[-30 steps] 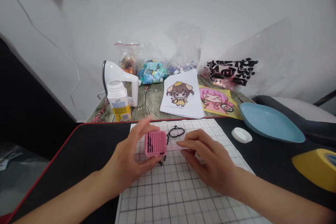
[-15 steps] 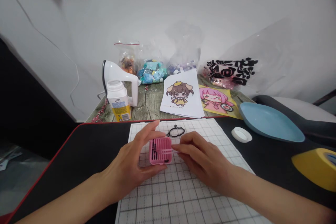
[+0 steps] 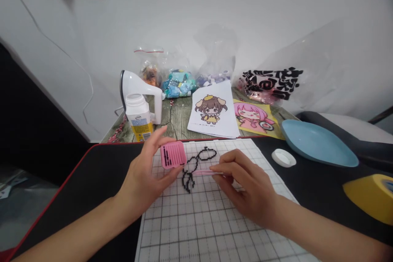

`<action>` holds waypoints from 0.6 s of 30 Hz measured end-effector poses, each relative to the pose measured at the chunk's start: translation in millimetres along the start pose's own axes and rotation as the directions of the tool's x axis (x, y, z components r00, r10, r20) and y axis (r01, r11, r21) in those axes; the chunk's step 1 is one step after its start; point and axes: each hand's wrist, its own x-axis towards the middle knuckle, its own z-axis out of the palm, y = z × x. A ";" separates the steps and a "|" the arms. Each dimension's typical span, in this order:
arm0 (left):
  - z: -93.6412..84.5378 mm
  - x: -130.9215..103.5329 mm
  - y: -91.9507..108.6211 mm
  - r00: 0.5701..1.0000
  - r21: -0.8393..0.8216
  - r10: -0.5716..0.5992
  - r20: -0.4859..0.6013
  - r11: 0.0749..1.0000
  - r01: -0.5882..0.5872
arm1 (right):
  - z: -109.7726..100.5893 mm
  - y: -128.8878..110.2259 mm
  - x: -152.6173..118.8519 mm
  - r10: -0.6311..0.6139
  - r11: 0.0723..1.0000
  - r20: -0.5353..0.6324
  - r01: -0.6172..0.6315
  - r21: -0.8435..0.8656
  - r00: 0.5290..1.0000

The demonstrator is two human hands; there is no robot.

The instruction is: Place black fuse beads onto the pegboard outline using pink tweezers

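Observation:
Between the thumb and fingers of my left hand (image 3: 145,176) is a small pink ridged bead tray (image 3: 175,154), tilted toward me, with rows of black beads in its left grooves. My right hand (image 3: 245,182) pinches pink tweezers (image 3: 204,172), their tips pointing left, close to the bead outline. That outline of black beads (image 3: 192,164) curves over the upper part of a white gridded pegboard (image 3: 233,221). Whether the tweezer tips hold a bead is too small to tell.
Behind the board lie a printed character sheet (image 3: 213,110) and a yellow picture (image 3: 258,118). A white bottle (image 3: 138,116) stands by a white handheld iron (image 3: 158,104) at left. On the right are a white cap (image 3: 283,158), a blue plate (image 3: 319,143) and yellow tape (image 3: 368,198).
My left hand has moved the bead tray left and up, uncovering more of the black bead outline. The tweezers in my right hand have left the tray and now point over the board.

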 end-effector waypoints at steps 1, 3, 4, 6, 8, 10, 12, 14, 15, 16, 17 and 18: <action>0.2 0.9 -0.7 1.000 0.001 -0.014 -0.010 1.000 0.014 | -0.2 -0.6 0.2 0.007 1.000 0.006 -0.007 -0.020 1.000; 0.6 1.5 -1.4 1.000 -0.003 -0.022 -0.007 1.000 0.022 | -0.2 -2.0 0.8 0.014 0.998 0.014 -0.013 -0.066 1.000; 0.7 1.4 -1.6 1.000 -0.008 -0.019 -0.002 1.000 0.019 | 0.1 -2.8 1.3 0.015 0.996 0.017 -0.014 -0.088 1.000; 0.7 0.9 -1.8 1.000 -0.018 -0.012 0.009 1.000 0.012 | 1.0 -4.0 2.1 0.019 0.991 0.018 -0.016 -0.131 1.000; 0.7 0.4 -2.0 1.000 -0.021 -0.009 0.013 1.000 0.009 | 2.0 -4.7 2.7 0.021 0.986 0.011 -0.019 -0.168 1.000; 0.8 0.3 -2.0 1.000 -0.021 -0.007 0.015 1.000 0.008 | 2.7 -4.9 3.0 0.022 0.981 0.002 -0.021 -0.194 1.000; 0.9 0.5 -2.0 1.000 -0.020 -0.003 0.012 1.000 0.003 | 2.8 -4.6 3.1 0.020 0.978 -0.001 -0.020 -0.205 1.000; 1.0 0.8 -2.0 1.000 -0.018 0.006 0.012 1.000 -0.005 | 2.3 -4.0 3.1 0.015 0.979 0.011 -0.012 -0.205 1.000; 1.1 0.9 -2.0 1.000 -0.016 0.009 0.012 1.000 -0.008 | 2.0 -3.7 3.1 0.011 0.979 0.021 -0.006 -0.203 1.000; 1.1 0.9 -1.9 1.000 -0.015 0.012 0.013 1.000 -0.012 | 1.6 -3.4 3.0 0.007 0.980 0.031 0.000 -0.201 1.000; 1.1 0.9 -1.8 1.000 -0.014 0.012 0.014 1.000 -0.012 | 1.4 -3.2 3.0 0.002 0.980 0.039 0.006 -0.199 0.999; 1.1 0.8 -1.7 1.000 -0.014 0.011 0.014 1.000 -0.011 | 1.1 -3.0 2.9 -0.002 0.980 0.046 0.011 -0.197 0.999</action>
